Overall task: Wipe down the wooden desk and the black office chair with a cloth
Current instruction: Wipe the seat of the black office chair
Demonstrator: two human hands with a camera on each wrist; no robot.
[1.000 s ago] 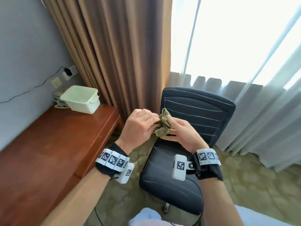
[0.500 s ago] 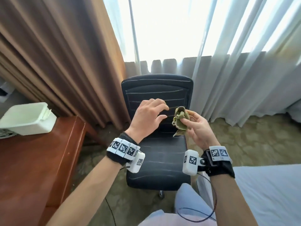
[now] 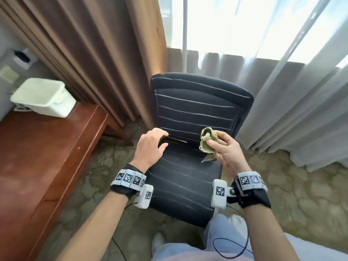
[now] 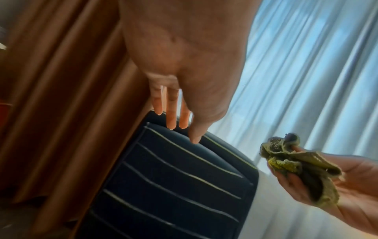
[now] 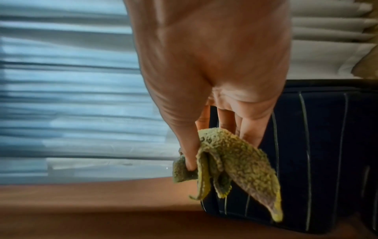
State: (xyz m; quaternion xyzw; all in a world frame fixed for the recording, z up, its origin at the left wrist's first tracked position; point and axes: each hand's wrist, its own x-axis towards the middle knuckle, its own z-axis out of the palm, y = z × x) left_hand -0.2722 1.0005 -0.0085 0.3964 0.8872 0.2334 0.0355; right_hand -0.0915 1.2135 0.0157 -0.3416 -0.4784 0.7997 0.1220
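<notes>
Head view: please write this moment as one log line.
right hand: pinches green cloth | left hand: open above black office chair | wiping: not begun

office chair (image 3: pixel 194 117): 1 | olive cloth (image 3: pixel 208 143): 1 | wooden counter (image 3: pixel 41 157): 1 | white plastic box (image 3: pixel 44 97): 1 | hands: 2, left (image 3: pixel 150 146), right (image 3: pixel 227 151) | wrist cameras: 2

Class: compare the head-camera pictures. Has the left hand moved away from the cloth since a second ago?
Yes. The left hand has let go of the cloth and shifted left, now open over the chair seat's left side; the right hand alone holds the cloth.
</notes>
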